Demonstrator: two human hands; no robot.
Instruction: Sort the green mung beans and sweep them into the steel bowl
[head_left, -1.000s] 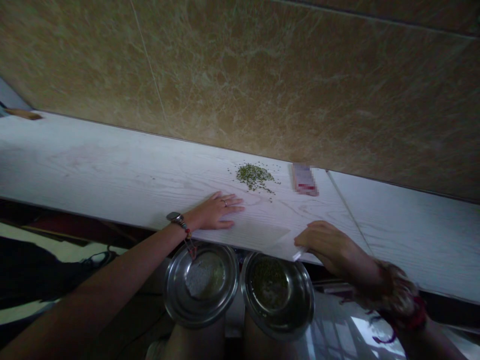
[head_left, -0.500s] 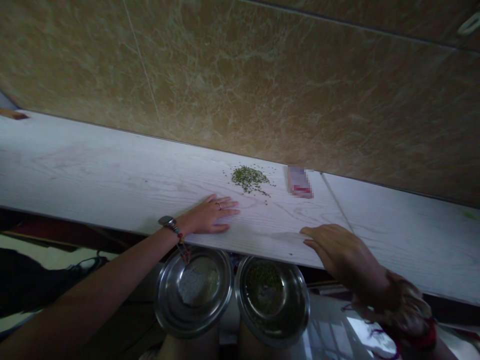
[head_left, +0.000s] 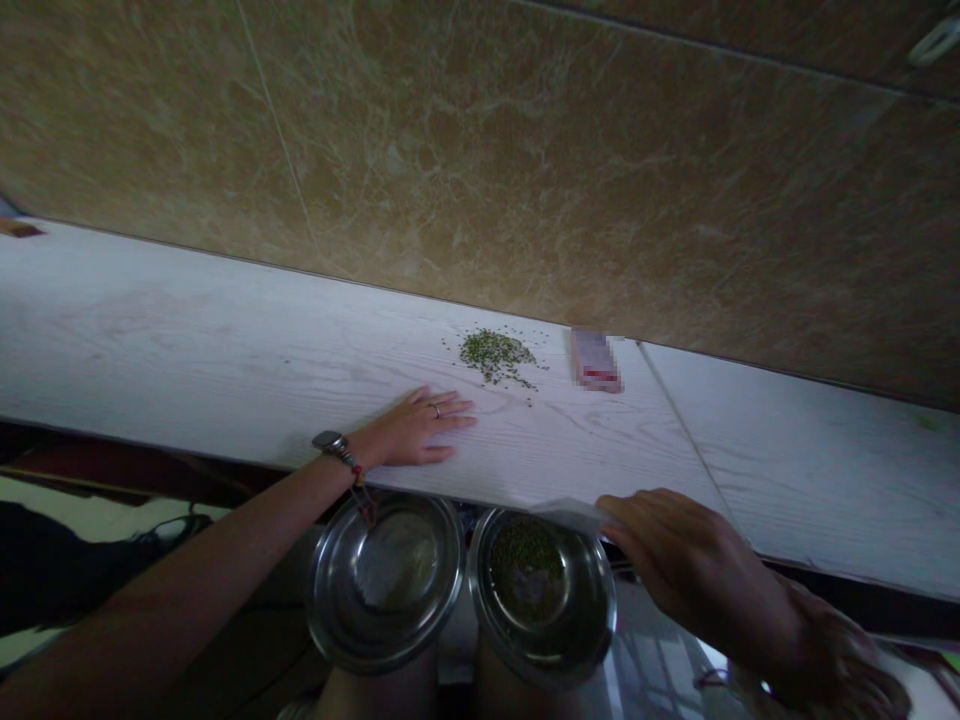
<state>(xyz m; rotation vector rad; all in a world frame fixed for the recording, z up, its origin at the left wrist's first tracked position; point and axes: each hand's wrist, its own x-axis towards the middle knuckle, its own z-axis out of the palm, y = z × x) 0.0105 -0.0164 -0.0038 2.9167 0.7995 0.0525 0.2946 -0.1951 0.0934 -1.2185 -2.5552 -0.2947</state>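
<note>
My left hand (head_left: pixel 416 432) lies flat on the white wood-grain ledge (head_left: pixel 187 330), fingers spread and holding nothing. Just beyond its fingertips is a loose scatter of small green beans (head_left: pixel 495 353), which look like mung beans. My right hand (head_left: pixel 667 540) pinches a thin, pale, see-through sheet (head_left: pixel 566 513) at the ledge's front edge, above the far rim of the right metal bowl (head_left: pixel 592 640). Green beans (head_left: pixel 525 555) lie in the bottom of that bowl. Beside it stands the left metal bowl (head_left: pixel 330 625), whose bottom looks shiny; its contents are unclear.
A blurred, flat rectangular item (head_left: pixel 596 360) lies right of the beans, by the brown marbled wall (head_left: pixel 450 150). At the far left end rests a brown wooden piece (head_left: pixel 21 228). Both bowls sit below the ledge, over my legs. A dark shoe (head_left: pixel 169 530) shows at lower left.
My right hand has come toward me, bringing the pale sheet from over the ledge to its front edge by the right bowl. My left hand and the bean scatter stay in place.
</note>
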